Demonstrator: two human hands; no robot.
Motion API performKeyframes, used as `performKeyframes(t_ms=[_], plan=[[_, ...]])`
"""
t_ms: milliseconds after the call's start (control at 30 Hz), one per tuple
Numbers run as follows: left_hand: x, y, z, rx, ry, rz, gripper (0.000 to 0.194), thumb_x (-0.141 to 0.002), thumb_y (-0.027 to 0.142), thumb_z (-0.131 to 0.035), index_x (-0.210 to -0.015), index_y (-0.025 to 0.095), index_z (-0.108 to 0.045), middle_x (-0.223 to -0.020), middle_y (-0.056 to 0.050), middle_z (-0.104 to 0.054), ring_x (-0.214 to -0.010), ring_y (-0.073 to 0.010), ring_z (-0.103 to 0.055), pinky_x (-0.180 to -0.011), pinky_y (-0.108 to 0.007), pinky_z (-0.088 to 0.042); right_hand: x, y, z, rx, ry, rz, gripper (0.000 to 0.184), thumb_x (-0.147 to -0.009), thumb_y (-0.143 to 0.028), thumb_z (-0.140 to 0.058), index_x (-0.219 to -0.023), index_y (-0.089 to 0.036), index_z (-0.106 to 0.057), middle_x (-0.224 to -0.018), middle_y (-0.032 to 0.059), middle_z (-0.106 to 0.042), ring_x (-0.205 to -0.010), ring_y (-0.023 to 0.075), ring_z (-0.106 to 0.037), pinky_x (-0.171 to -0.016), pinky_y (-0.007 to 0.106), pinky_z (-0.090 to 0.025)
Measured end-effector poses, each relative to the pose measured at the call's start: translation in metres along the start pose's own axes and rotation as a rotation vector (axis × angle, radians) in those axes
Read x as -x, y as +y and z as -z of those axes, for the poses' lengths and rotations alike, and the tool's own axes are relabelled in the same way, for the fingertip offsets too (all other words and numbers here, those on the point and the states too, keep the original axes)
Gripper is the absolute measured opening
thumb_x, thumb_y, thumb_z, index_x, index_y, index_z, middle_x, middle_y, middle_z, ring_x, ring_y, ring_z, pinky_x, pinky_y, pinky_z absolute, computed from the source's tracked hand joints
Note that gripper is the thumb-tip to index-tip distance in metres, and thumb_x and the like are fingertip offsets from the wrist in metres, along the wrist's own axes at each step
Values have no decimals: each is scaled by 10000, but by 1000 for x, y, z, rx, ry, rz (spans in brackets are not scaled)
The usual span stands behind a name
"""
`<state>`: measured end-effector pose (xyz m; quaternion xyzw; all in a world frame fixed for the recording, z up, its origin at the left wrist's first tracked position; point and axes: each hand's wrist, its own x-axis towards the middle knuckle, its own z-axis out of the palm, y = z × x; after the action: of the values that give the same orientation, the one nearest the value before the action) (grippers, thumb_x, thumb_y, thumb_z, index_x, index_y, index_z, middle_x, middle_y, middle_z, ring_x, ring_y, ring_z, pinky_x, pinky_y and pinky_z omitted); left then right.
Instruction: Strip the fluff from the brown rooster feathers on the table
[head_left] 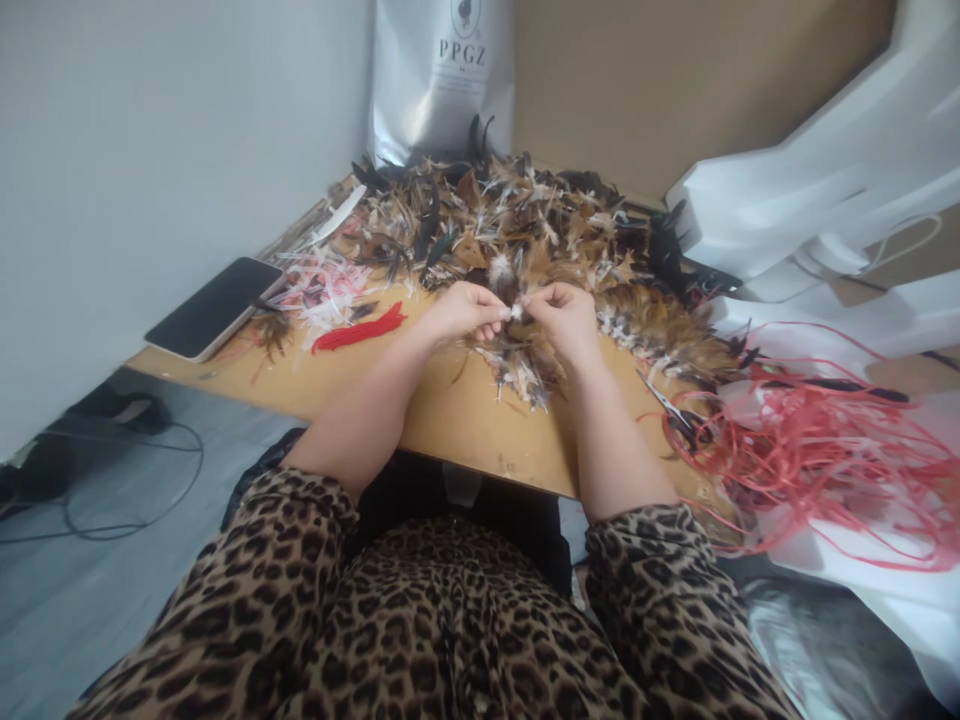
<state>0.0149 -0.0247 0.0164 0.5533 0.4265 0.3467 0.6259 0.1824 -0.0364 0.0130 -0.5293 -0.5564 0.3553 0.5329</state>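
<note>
Over the near side of a large pile of brown, black and white feathers (pixel 540 215), my two hands meet with their fingertips almost touching. My left hand (pixel 471 312) is closed in a pinch, and so is my right hand (pixel 564 318). Between them is a small feather with white fluff (pixel 516 312), pinched from both sides; its exact shape is too small to make out. Just below lies a small cluster of feathers (pixel 525 382) on the wooden table (pixel 480 430). A bundle of red thread (pixel 360 328) lies left of my left hand.
A phone (pixel 214 305) lies at the left edge near pink and white scraps (pixel 326 285). Scissors (pixel 679 412) and tangled red strands (pixel 832 450) are at right. A silver bag (pixel 444 85) stands behind the pile; a white machine-like object (pixel 810 190) stands right.
</note>
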Motion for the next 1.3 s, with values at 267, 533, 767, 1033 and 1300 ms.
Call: performKeyframes(t_ms=[267,533,767,1033,1300], plan=[[-5,-5,7,253,-123,-92,274,-777,329,-712,-668,96,-617,-578,-14,-610,-469,-41,-550,-445,-145,-393,1,0,-3,-99,15,-75,185,-592,-271,-741,-581,-166,-589,-555,-28,-602,-519,85,-505,-563,234,-413],[-7,-10,-6,215,-54,-369,281,-734,383,-740,-740,106,-695,-603,-4,-621,-469,-21,-497,-449,-143,-368,1,7,-11,-341,-57,-216,211,-570,-255,-730,-572,-179,-533,-533,-35,-570,-506,74,-501,-544,219,-412],[-7,-9,-4,76,-3,-274,252,-778,320,-702,-693,86,-668,-586,-38,-658,-480,-53,-563,-471,-158,-428,-2,15,-7,-394,-179,-373,270,-496,-293,-812,-563,-157,-589,-549,-9,-613,-529,76,-544,-552,207,-449],[-11,-12,-4,102,90,-123,37,-736,79,-678,-702,66,-671,-565,-19,-657,-494,-55,-593,-556,-176,-488,-1,10,4,-78,-171,-287,218,-563,-307,-788,-600,-143,-649,-493,-9,-584,-457,67,-461,-469,208,-359],[-10,-12,-6,30,26,-123,213,-631,-40,-639,-785,80,-724,-623,-27,-698,-538,-64,-605,-595,-190,-486,7,-4,3,-22,-317,-310,412,-617,-485,-779,-514,-162,-545,-354,-49,-426,-333,36,-275,-364,214,-144]])
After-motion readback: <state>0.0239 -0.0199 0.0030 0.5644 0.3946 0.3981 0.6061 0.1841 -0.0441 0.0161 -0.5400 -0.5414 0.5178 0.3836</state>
